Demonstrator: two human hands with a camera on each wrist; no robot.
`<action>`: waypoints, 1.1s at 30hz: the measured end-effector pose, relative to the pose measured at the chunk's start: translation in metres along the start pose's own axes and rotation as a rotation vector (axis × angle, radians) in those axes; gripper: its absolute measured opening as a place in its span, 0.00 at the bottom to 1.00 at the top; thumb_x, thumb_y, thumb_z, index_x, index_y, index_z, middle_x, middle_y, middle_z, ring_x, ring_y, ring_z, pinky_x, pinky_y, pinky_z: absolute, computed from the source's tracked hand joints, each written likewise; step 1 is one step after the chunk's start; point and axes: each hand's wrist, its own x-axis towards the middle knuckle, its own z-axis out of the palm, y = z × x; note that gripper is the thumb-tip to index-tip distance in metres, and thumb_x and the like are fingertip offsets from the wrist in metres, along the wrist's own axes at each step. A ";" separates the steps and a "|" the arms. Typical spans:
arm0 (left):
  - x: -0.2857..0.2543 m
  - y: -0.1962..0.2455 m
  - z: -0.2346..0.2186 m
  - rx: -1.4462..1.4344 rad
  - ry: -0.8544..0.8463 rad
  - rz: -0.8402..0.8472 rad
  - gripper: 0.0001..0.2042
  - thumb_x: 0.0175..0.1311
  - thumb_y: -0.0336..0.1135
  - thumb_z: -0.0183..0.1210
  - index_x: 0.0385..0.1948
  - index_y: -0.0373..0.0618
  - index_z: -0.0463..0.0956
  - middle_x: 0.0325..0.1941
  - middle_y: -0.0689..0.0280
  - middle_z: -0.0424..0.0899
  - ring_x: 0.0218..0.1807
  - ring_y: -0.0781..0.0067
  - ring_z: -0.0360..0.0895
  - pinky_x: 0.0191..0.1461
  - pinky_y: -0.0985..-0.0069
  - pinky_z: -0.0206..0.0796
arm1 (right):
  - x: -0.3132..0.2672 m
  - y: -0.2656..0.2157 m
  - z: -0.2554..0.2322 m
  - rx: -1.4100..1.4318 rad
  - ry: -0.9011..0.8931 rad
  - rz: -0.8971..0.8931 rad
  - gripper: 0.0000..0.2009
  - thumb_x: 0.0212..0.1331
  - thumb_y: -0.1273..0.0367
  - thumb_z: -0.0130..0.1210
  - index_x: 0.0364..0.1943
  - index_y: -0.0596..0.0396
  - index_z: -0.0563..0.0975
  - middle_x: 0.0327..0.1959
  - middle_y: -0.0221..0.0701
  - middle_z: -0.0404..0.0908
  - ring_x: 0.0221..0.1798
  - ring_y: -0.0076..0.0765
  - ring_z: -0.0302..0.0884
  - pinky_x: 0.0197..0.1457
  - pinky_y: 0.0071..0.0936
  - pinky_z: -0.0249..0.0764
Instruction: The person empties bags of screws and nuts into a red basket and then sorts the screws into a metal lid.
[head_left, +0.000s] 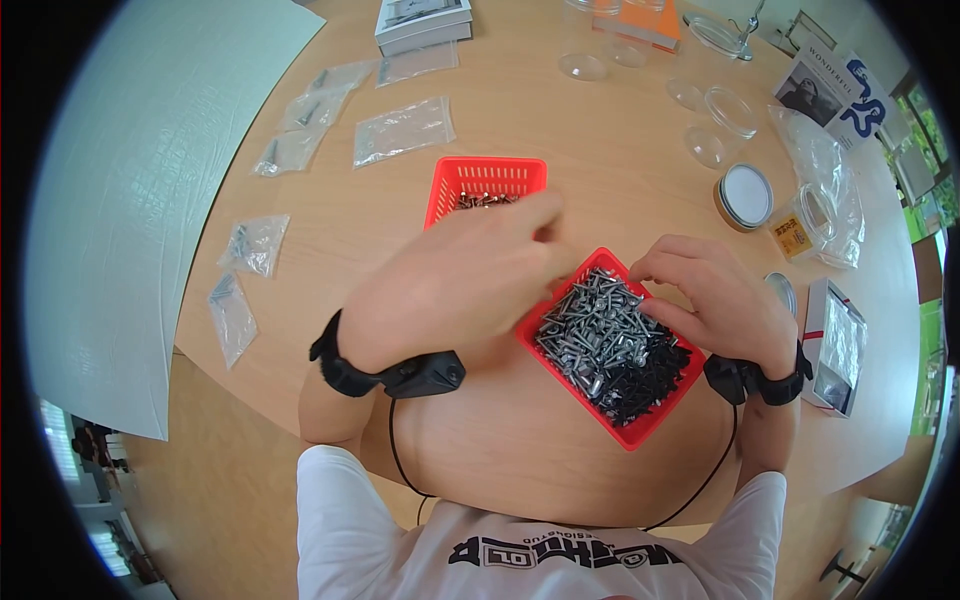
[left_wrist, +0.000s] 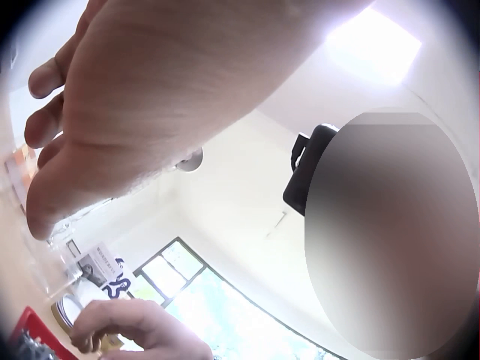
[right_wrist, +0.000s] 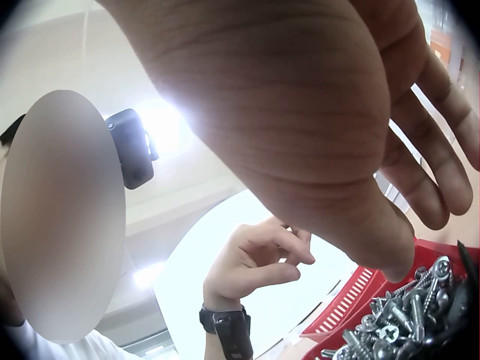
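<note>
My left hand [head_left: 460,275] is between two red baskets, slightly blurred. The right wrist view shows this left hand [right_wrist: 251,262] with fingers loosely bent and nothing visible in them. A red basket [head_left: 632,437] holds silver screws [head_left: 590,330] and black screws [head_left: 645,385]; its long sides slant. My right hand [head_left: 715,300] hovers at that basket's right rim, fingers relaxed; in the right wrist view its thumb is above the silver screws [right_wrist: 405,315]. Partly behind my left hand, a smaller red basket [head_left: 490,163] contains coppery screws [head_left: 485,200].
Small clear bags with screws [head_left: 255,245] lie at the left, and another bag [head_left: 405,130] lies further back. Clear jars [head_left: 705,145], a round tin [head_left: 745,197] and a plastic bag [head_left: 850,220] are at the right. An open box [head_left: 833,350] stands beyond my right wrist.
</note>
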 end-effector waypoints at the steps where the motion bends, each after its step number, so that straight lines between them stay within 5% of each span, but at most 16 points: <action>1: 0.003 0.003 0.007 0.003 -0.026 0.006 0.11 0.56 0.29 0.64 0.41 0.43 0.80 0.41 0.59 0.73 0.38 0.56 0.77 0.38 0.64 0.71 | 0.000 0.000 0.000 -0.002 0.001 -0.008 0.12 0.56 0.71 0.62 0.43 0.60 0.80 0.39 0.40 0.80 0.45 0.51 0.77 0.49 0.40 0.74; 9: 0.017 0.006 0.035 -0.069 -0.148 0.028 0.20 0.52 0.29 0.69 0.48 0.41 0.78 0.44 0.57 0.73 0.41 0.53 0.80 0.43 0.61 0.73 | 0.005 -0.003 0.009 0.083 0.034 -0.088 0.12 0.54 0.72 0.64 0.42 0.61 0.79 0.40 0.40 0.80 0.45 0.51 0.77 0.50 0.40 0.75; 25: 0.019 0.006 0.031 0.000 -0.196 0.053 0.09 0.56 0.31 0.65 0.37 0.40 0.79 0.40 0.58 0.77 0.41 0.53 0.80 0.44 0.60 0.73 | -0.002 0.004 -0.003 0.113 0.040 -0.039 0.13 0.56 0.71 0.64 0.45 0.59 0.80 0.40 0.38 0.81 0.44 0.48 0.79 0.47 0.38 0.75; 33: 0.017 0.014 0.022 -0.141 -0.170 0.134 0.07 0.58 0.30 0.64 0.35 0.40 0.78 0.38 0.60 0.77 0.39 0.55 0.80 0.41 0.62 0.72 | -0.018 0.006 -0.023 0.030 -0.114 0.053 0.15 0.53 0.73 0.64 0.46 0.56 0.81 0.40 0.37 0.82 0.44 0.48 0.79 0.45 0.38 0.76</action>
